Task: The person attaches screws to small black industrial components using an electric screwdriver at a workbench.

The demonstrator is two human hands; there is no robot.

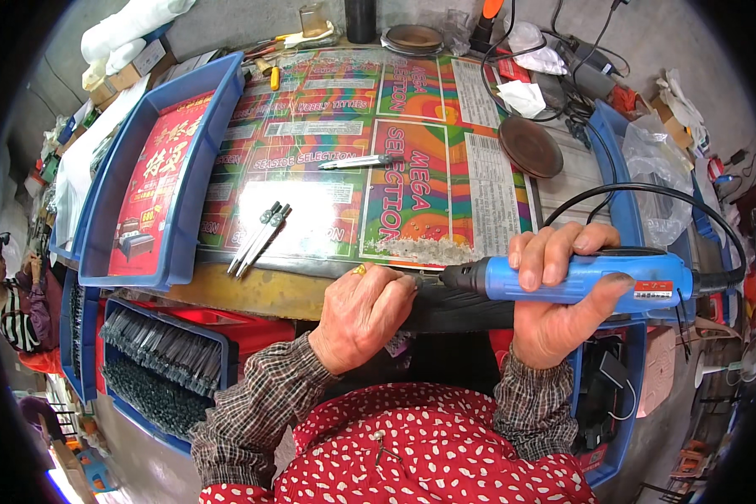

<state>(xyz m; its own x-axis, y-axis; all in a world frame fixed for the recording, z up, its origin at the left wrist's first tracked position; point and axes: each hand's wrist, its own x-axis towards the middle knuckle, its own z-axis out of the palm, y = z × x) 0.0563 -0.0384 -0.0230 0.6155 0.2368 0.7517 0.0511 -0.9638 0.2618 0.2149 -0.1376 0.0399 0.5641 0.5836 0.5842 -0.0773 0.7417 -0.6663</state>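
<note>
My right hand (550,329) is wrapped round a blue handheld rotary tool (500,280), which lies level with its black nose pointing left. Close by that nose, my left hand (361,315) is closed, thumb and fingers pinched together at the table's front edge. Whatever it pinches is hidden by the fingers. Beyond my left hand, a few slim silver pen-like rods (258,242) with dark ends lie side by side on the table. Another such rod (357,162) rests farther back, near the middle of the table.
A blue tray (185,239) with a red printed sheet stands at left. Below it, a blue bin (227,344) holds many slim dark-tipped pieces. A brown round dish (531,147) sits at right. The tool's black cable (659,191) loops over the right side.
</note>
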